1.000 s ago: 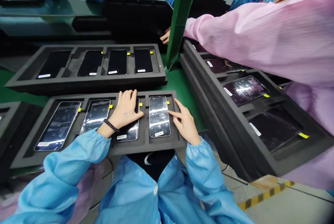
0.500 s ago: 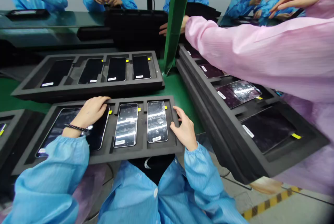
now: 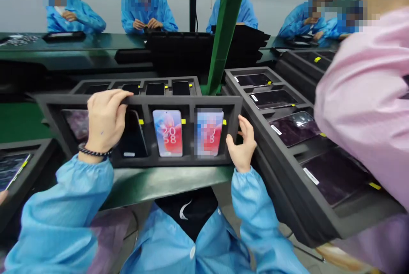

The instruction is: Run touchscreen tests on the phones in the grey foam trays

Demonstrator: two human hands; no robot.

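A dark grey foam tray is tilted up towards me above the green bench. My left hand grips its top edge at the left, fingers over the rim, partly hiding two phones. My right hand holds the tray's right end between thumb and fingers. Several phones sit in its compartments, each beside a yellow tab. The middle phone and the right phone have lit, colourful screens. The dark phone next to my left hand shows a black screen.
Behind stands another foam tray of phones. Stacked phone trays line the right, beside a person in a pink sleeve. A green post rises ahead. Left is another tray. Co-workers in blue sit across the bench.
The tray has gone from lying flat to tilted up, held in both hands. Two screens have lit up. The pink-sleeved arm has drawn back to the right.
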